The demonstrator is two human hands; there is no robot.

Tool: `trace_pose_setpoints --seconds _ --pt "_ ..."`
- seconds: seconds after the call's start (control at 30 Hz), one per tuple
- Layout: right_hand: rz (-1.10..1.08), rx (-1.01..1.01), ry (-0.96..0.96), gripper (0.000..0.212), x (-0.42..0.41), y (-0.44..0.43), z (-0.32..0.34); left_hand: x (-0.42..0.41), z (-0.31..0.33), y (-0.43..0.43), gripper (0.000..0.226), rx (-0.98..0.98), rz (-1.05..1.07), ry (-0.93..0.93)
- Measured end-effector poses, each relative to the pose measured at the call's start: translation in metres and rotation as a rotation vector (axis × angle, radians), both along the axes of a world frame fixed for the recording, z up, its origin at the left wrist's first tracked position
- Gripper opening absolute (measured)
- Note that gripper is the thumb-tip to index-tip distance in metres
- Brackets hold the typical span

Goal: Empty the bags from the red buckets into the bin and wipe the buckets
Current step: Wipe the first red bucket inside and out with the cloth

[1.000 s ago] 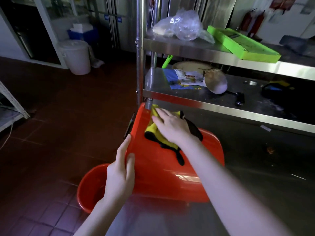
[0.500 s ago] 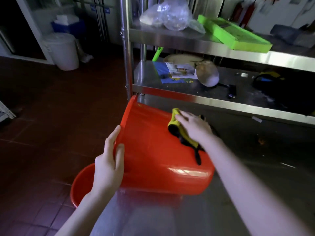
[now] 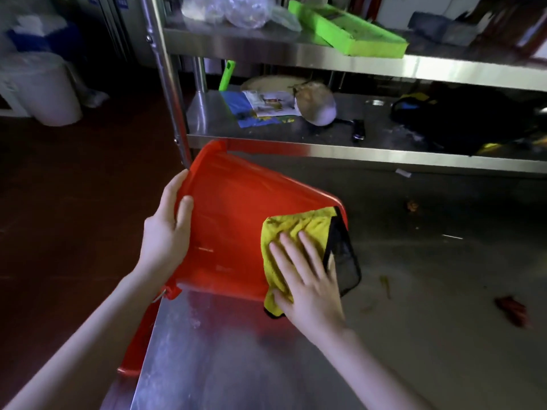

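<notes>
A red bucket [image 3: 233, 226] lies on its side on the steel table [image 3: 236, 359], its mouth turned to the left. My left hand [image 3: 165, 229] grips the bucket's rim, thumb on the outside wall. My right hand [image 3: 307, 279] presses flat, fingers spread, on a yellow cloth with a black edge [image 3: 299, 229], which lies against the bucket's outer wall near its base. A second red bucket [image 3: 133, 353] shows partly below the table's left edge, mostly hidden.
A steel shelf rack [image 3: 325, 150] stands behind the bucket, its post [image 3: 165, 84] close to the rim. On it lie a green tray [image 3: 349, 34], clear plastic bags [image 3: 236, 10], papers and a dark bag. A white bin [image 3: 44, 87] stands far left on the red floor.
My right hand has slid the cloth down the bucket's wall from near the rim toward the base and the near side. The bucket has tipped further over, and my left hand stays on its rim.
</notes>
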State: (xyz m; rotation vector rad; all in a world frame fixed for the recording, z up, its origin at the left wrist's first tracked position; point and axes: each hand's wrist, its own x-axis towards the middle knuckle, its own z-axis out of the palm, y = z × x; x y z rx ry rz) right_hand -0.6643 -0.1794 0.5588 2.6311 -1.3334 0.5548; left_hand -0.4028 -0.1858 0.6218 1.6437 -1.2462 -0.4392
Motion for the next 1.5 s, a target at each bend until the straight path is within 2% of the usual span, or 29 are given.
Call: trace_pose_setpoints --seconds 0.03,0.13,0.2,0.3,0.4,0.5,0.57,0.63,0.73,0.87,0.97,1.1,1.23,1.4,1.5 --pt "0.003 -0.005 -0.006 0.08 0.0 0.005 -0.002 0.004 0.002 -0.003 0.047 0.022 -0.054 0.011" --pt "0.017 -0.094 0.013 0.064 -0.005 0.022 -0.017 0.021 0.011 -0.009 0.091 0.119 -0.268 0.03" --pt "0.05 -0.108 0.031 0.057 -0.012 0.034 -0.029 0.033 0.017 -0.01 0.111 0.207 -0.382 0.016" --pt "0.084 0.007 0.082 0.06 -0.021 0.049 -0.043 0.042 0.025 -0.011 0.11 0.218 -0.403 0.072" --pt "-0.004 0.316 0.249 0.071 -0.021 0.061 -0.056 0.043 0.027 -0.009 0.106 0.154 -0.304 0.055" --pt "-0.125 0.536 0.339 0.067 -0.023 0.066 -0.067 0.049 0.023 -0.001 0.107 0.091 -0.265 0.025" --pt "-0.159 0.509 0.283 0.061 -0.02 0.069 -0.066 0.056 0.024 0.006 0.107 0.06 -0.245 -0.035" --pt "-0.152 0.437 0.139 0.057 -0.012 0.07 -0.054 0.059 0.027 0.016 0.107 0.02 -0.225 -0.111" --pt "-0.105 0.313 -0.221 0.049 0.009 0.07 -0.019 0.054 0.028 0.034 0.107 -0.078 -0.221 -0.196" --pt "-0.038 0.277 -0.651 0.043 0.048 0.058 0.045 0.05 0.024 0.059 0.107 -0.175 -0.251 -0.351" --pt "-0.068 0.406 -0.828 0.048 0.08 0.042 0.087 0.048 0.02 0.081 0.106 -0.232 -0.315 -0.472" --pt "-0.238 0.688 -1.009 0.068 0.115 0.025 0.12 0.051 0.018 0.107 0.101 -0.192 -0.34 -0.623" --pt "-0.305 0.849 -1.033 0.092 0.133 0.026 0.132 0.052 0.014 0.132 0.099 -0.162 -0.298 -0.695" --pt "-0.246 0.871 -0.931 0.078 0.153 0.026 0.138 0.046 0.001 0.16 0.101 -0.131 -0.156 -0.717" --pt "-0.221 0.843 -0.862 0.082 0.166 0.029 0.136 0.048 -0.006 0.169 0.093 -0.131 -0.086 -0.762"
